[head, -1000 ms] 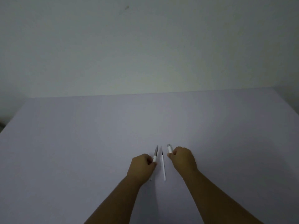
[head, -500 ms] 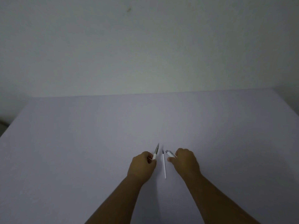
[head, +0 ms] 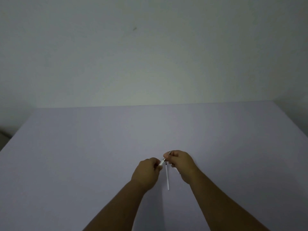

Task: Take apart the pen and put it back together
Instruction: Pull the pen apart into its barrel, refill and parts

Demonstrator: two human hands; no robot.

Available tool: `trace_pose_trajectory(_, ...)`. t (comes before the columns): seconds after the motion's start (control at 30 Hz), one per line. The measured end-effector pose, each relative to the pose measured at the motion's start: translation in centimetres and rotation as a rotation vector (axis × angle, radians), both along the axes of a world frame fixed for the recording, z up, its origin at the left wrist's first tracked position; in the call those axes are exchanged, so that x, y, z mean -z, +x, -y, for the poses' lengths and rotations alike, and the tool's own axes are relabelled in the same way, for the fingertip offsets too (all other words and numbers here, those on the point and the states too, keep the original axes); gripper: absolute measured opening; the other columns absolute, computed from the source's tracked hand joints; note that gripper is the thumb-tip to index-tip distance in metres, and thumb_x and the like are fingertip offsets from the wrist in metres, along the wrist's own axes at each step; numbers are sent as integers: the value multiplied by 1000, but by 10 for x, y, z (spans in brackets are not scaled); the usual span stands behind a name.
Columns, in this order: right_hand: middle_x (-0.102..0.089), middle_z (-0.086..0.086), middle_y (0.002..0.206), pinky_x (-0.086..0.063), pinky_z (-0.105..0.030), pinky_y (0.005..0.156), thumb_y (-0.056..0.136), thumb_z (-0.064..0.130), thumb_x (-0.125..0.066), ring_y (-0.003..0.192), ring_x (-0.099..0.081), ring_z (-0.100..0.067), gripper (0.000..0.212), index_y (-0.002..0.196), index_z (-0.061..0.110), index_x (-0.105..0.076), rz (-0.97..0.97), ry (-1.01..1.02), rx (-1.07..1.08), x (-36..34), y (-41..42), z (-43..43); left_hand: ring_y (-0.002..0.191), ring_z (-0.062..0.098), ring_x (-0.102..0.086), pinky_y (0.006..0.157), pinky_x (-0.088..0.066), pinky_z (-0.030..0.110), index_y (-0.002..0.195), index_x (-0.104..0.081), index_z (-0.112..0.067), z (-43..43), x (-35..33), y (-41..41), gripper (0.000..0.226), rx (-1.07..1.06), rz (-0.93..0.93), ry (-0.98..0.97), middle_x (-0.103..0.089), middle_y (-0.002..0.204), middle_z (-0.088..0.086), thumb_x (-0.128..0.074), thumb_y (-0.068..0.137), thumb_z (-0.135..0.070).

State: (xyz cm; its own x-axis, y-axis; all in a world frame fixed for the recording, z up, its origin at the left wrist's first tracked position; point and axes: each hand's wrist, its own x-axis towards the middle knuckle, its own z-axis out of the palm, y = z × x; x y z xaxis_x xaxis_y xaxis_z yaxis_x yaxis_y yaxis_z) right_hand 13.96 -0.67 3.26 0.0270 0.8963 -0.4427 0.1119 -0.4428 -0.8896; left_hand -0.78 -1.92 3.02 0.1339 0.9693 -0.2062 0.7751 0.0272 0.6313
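A thin white pen refill (head: 167, 176) with a dark tip lies on the pale table (head: 83, 155), between my two hands. My left hand (head: 146, 172) is closed around the white front piece of the pen barrel (head: 161, 162), which sticks out up and to the right. My right hand (head: 180, 162) is closed on the other barrel piece, mostly hidden in the fist, with its dark end (head: 169, 152) showing. The two barrel pieces meet at my fingertips, just above the refill's tip.
A plain wall rises behind the table's far edge (head: 150, 105). The table's left edge (head: 15, 135) and right edge (head: 291, 117) slant outward toward me. The scene is dim.
My hands, held apart on either side of the refill before, have come together above its tip, bringing the two barrel pieces end to end. The refill has stayed on the table.
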Motion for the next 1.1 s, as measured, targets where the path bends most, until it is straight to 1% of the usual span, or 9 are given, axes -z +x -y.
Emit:
trace_pose_trajectory(0.1, -66, -1, 76, -45, -23, 66, 86, 26, -64, 68, -56, -12, 14, 75, 19, -70, -79, -79, 28, -6, 2, 0, 69, 12, -53, 62, -39, 19, 100, -63, -16, 0, -4, 2, 18, 11, 2, 26, -67, 92, 2, -52, 91, -27)
trace_pose_trajectory(0.2, -58, 3, 58, -41, -23, 56, 79, 41, -69, 56, -49, -12, 30, 67, 14, -68, 66, -157, 63, -7, 4, -2, 68, 12, -53, 57, -37, 17, 99, -63, -16, 0, -8, 6, 18, 13, -7, 43, -67, 91, 3, -51, 91, -28)
trace_pose_trajectory(0.27, -58, 0, 59, -42, -23, 55, 81, 32, -70, 54, -48, -12, 24, 65, 14, -68, 58, -126, 68, -6, 4, -1, 68, 13, -53, 61, -40, 20, 99, -64, -16, 0, -10, 7, 19, 18, -18, 43, -67, 91, 3, -51, 92, -28)
trace_pose_trajectory(0.4, -66, -7, 74, -46, -23, 64, 83, 8, -66, 64, -52, -15, 11, 77, 13, -73, -188, -90, 86, -10, 3, -2, 69, 14, -54, 63, -43, 23, 98, -63, -16, -1, -12, 7, 18, 3, -21, 41, -67, 91, 3, -51, 92, -28)
trace_pose_trajectory(0.53, -60, 1, 60, -44, -24, 59, 80, 28, -72, 58, -50, -13, 20, 73, 10, -69, -45, -135, 108, -10, 1, -4, 68, 13, -54, 64, -43, 22, 98, -63, -16, -1, -12, 7, 19, -4, -24, 41, -67, 89, 3, -52, 91, -29)
trace_pose_trajectory(0.7, -65, -6, 75, -45, -23, 64, 82, 6, -66, 65, -53, -14, 10, 78, 13, -72, -146, -111, 109, -11, 0, -5, 65, 13, -52, 58, -39, 20, 96, -63, -15, 1, -11, 6, 19, -10, -39, 41, -66, 87, 3, -51, 92, -29)
trace_pose_trajectory(0.83, -60, 0, 64, -44, -24, 61, 79, 28, -73, 59, -49, -14, 18, 77, 10, -70, -14, -128, 106, -10, -1, -4, 67, 13, -53, 63, -43, 22, 97, -63, -16, 1, -12, 6, 18, -8, -28, 37, -67, 89, 3, -51, 92, -29)
trace_pose_trajectory(1.0, -64, -9, 77, -49, -26, 71, 82, 7, -67, 71, -55, -18, 8, 87, 7, -73, -120, -121, 166, -9, -3, -7, 69, 14, -55, 64, -44, 23, 97, -63, -16, 1, -12, 6, 19, -13, -34, 40, -67, 90, 3, -51, 92, -29)
trace_pose_trajectory(1.1, -61, -1, 69, -46, -26, 65, 80, 27, -72, 66, -53, -15, 21, 87, 7, -71, -45, -125, 159, -8, -4, -6, 71, 15, -57, 68, -48, 24, 99, -63, -15, 1, -13, 6, 19, -13, -26, 43, -68, 92, 4, -51, 92, -29)
